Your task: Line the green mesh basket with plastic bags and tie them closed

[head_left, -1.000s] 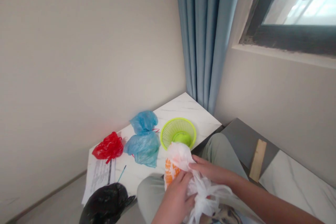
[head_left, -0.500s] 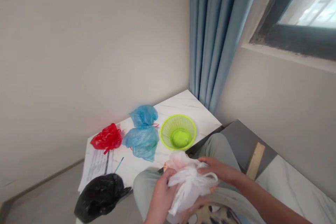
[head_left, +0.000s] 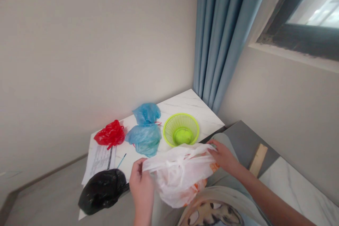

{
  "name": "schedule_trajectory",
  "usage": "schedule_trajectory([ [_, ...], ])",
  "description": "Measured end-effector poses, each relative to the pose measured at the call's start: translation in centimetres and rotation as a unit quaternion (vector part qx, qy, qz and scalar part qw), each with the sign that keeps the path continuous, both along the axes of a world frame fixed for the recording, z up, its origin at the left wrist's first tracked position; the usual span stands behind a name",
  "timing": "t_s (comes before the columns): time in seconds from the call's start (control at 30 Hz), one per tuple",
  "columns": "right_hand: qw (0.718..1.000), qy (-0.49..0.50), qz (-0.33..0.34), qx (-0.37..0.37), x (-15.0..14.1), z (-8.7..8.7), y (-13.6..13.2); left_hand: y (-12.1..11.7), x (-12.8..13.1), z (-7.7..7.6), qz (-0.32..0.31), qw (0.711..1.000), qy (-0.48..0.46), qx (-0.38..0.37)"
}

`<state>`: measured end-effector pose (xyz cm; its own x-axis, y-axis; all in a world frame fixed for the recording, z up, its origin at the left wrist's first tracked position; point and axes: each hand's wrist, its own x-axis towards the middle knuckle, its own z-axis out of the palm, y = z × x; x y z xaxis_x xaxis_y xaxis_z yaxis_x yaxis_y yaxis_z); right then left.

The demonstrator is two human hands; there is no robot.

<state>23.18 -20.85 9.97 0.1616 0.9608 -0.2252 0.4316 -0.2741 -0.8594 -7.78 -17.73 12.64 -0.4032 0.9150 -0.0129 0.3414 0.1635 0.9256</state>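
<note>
The left hand (head_left: 141, 183) and right hand (head_left: 224, 157) grip a white plastic bag (head_left: 180, 180) pulled taut off the counter's near edge, though the left grip looks partly hidden. On the marble counter (head_left: 190, 107) sit a green basket (head_left: 181, 129), blue bags (head_left: 145, 136), a red bag (head_left: 109, 134) and, at the near-left corner, a black bag (head_left: 102, 191).

The thin white plastic carrier bag (head_left: 177, 180) looks slightly glossy, and the black plastic bag (head_left: 102, 191) shines more. The lime-green plastic mesh basket (head_left: 181, 129) looks smooth, and the white marble-patterned tabletop (head_left: 190, 107) polished.
</note>
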Motion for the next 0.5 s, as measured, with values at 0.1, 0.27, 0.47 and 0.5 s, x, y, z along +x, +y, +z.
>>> schedule_trajectory([
  [0.1,0.995,-0.044,-0.079,0.033,1.0,-0.1,0.1,1.4,-0.7,0.5,0.067,0.983,-0.171,0.006],
  [0.27,0.981,0.013,-0.182,0.063,2.4,0.7,0.4,2.4,-1.2,2.6,0.073,0.925,-0.361,-0.093],
  [0.47,0.927,0.341,-0.15,-0.044,1.9,4.2,0.1,1.5,-0.6,5.6,0.004,0.932,-0.353,-0.082],
  [0.5,0.917,0.374,-0.121,-0.07,1.7,4.7,0.0,1.5,-0.4,5.7,-0.002,0.938,-0.336,-0.081],
])
